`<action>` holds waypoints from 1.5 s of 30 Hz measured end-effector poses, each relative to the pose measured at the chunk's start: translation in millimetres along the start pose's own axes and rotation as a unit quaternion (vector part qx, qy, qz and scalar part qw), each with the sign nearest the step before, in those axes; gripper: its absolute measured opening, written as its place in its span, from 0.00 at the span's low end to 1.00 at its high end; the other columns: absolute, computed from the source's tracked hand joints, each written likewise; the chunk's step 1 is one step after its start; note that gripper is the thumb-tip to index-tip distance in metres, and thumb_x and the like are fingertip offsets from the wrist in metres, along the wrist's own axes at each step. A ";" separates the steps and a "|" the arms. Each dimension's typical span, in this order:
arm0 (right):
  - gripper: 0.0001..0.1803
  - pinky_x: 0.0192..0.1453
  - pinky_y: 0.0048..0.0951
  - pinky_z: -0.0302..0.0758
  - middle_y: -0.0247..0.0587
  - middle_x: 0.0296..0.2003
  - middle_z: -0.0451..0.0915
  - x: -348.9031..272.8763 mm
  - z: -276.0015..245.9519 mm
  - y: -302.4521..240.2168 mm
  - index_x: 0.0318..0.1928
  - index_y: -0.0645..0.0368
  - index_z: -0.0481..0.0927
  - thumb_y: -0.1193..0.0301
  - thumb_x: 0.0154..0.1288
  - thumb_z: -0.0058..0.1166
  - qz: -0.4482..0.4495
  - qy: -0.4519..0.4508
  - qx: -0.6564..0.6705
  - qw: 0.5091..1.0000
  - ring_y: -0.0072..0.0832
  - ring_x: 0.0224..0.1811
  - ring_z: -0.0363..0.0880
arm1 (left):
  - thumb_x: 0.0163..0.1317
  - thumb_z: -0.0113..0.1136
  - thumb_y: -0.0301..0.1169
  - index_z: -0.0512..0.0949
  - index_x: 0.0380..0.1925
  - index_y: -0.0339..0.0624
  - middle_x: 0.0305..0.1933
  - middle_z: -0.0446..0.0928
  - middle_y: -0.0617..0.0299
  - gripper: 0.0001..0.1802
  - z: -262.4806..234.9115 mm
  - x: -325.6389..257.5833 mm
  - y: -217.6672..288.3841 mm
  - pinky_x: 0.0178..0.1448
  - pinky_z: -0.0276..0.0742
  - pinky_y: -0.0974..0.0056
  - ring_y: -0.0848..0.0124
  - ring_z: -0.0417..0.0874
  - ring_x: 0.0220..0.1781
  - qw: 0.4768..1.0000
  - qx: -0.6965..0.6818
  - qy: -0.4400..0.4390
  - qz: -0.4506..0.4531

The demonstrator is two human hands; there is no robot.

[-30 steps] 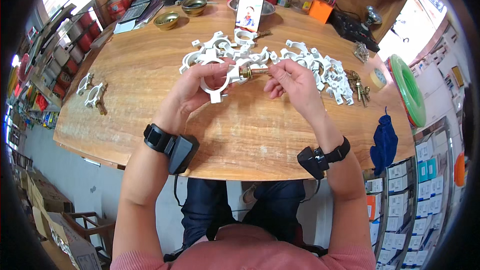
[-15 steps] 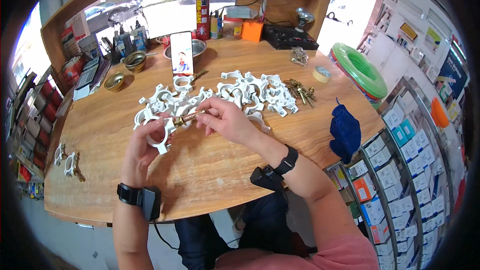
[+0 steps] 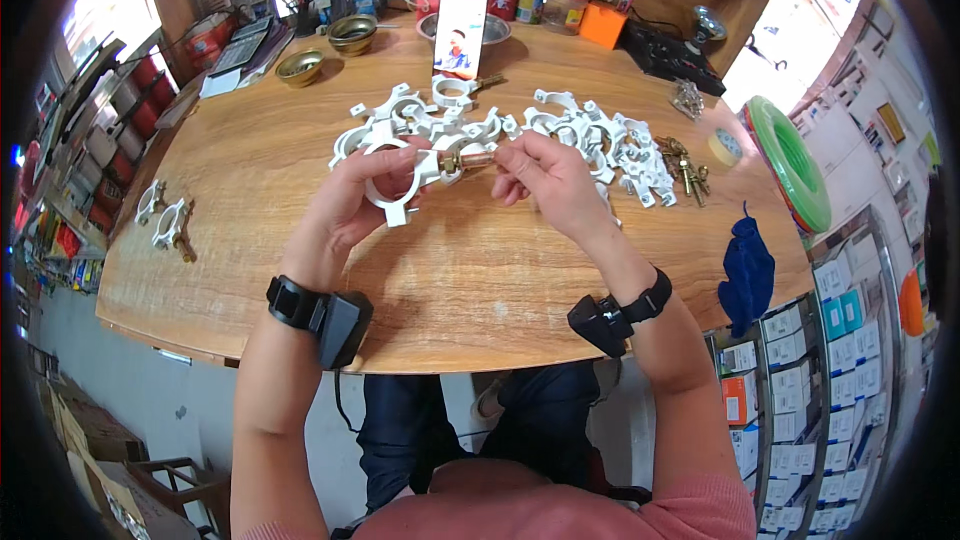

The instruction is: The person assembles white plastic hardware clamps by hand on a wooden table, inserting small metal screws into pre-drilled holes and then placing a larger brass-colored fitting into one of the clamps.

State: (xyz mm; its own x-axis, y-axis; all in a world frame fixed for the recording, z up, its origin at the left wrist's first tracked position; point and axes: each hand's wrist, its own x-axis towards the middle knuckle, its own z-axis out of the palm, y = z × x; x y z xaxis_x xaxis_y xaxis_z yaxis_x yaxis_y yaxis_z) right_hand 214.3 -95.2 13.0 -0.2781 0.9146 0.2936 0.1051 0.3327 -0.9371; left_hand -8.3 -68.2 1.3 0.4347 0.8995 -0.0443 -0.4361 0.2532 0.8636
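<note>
A white plastic pipe clamp (image 3: 398, 213) is gripped in my left hand (image 3: 360, 190), fingers closed about its ring above the table. From the clamp's right side sticks out a brass-coloured expansion bolt (image 3: 472, 160), lying almost level. My right hand (image 3: 555, 185) pinches the far end of that bolt between thumb and fingertips. Just behind my hands, loose white clamps (image 3: 420, 122) lie heaped, with a second heap of clamps (image 3: 600, 140) farther right. Beside it is a small pile of brass-coloured bolts (image 3: 688, 172).
Two clamps with bolts (image 3: 170, 225) lie on the table's left side. A phone (image 3: 461, 35) stands behind the heap, near a clamp with a bolt (image 3: 455, 92). Brass bowls (image 3: 300, 68), a tape roll (image 3: 725, 146), green hose (image 3: 790, 165) and dark blue cloth (image 3: 747, 275) surround the work.
The whole view has shifted, so the table sits higher and more to the right. Both hands keep their hold on the clamp and bolt, and the bolt now points more level.
</note>
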 end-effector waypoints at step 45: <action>0.09 0.25 0.16 0.68 0.36 0.24 0.75 -0.8 3.7 3.6 0.36 0.63 0.69 0.69 0.64 0.45 -0.023 0.003 0.016 1.000 0.16 0.21 0.71 | 0.53 0.57 0.27 0.73 0.38 0.35 0.34 0.77 0.57 0.12 -0.3 0.8 -0.2 0.37 0.77 0.68 0.71 0.79 0.32 0.997 -0.056 -0.042 -0.012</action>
State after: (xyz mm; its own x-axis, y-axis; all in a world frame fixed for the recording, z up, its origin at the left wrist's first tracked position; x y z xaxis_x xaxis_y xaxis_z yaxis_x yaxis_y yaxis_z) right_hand 211.4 -95.5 8.7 -0.2760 0.9001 0.3372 0.0628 0.3669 -0.9281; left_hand -8.0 -67.4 0.9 0.5078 0.8613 -0.0185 -0.5081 0.3168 0.8009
